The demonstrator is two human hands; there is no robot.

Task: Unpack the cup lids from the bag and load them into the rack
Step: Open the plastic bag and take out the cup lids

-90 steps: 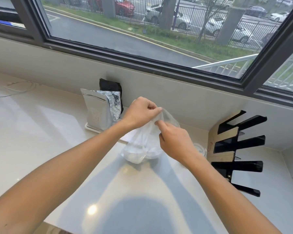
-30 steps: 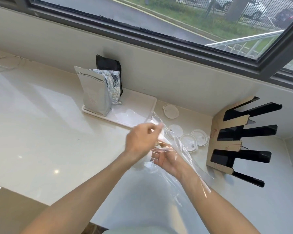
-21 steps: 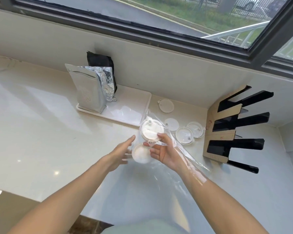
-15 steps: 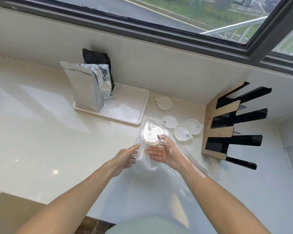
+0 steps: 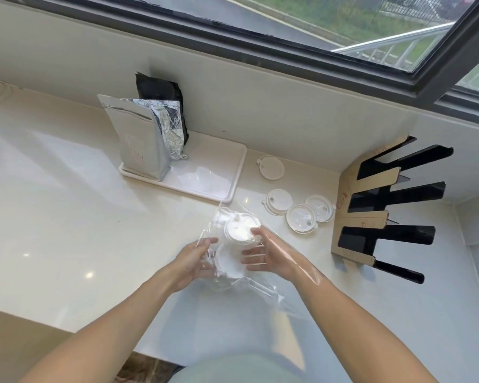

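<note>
Step in hand: unpacking, mid-way. Clear crinkly plastic bag [image 5: 227,261] lies on pale glossy stone counter [image 5: 67,217], mouth toward the person, w/ right forearm sleeved inside it. Right hand [image 5: 263,254] in the bag, fingers loosely spread toward a short stack of white round plastic cup lids [image 5: 239,230]; thumb tip touches the top lid's rim. Can't tell if the fingers really clamp it, looks more like cradling, fingers apart. Left hand [image 5: 194,261] outside the bag, fingers relaxed & straight-ish, pressing the film beside another white lid [image 5: 228,262] lower in the bag; holds nothing.

Already out: four loose lids on the counter, one flat white lid [image 5: 271,167] near the wall, three translucent-white lids [image 5: 300,214] clustered just beside the rack. Black-slotted rack w/ tan cardboard-coloured side panel [image 5: 382,208] in the corner; slots look empty, so loading not begun.

Next move, my guess: get a firm pinch on the stack, draw it out through the bag mouth w/ left hand pinning the film. Film slippery, lids may slide apart.

Vs 0.5 s ago: left hand has closed in, now touching the bag. Second lid now shows below the top stack. Right hand a bit lower. Loose lids & rack unchanged. White tray [image 5: 233,172] w/ silver foil pouch [image 5: 141,139] untouched
</note>
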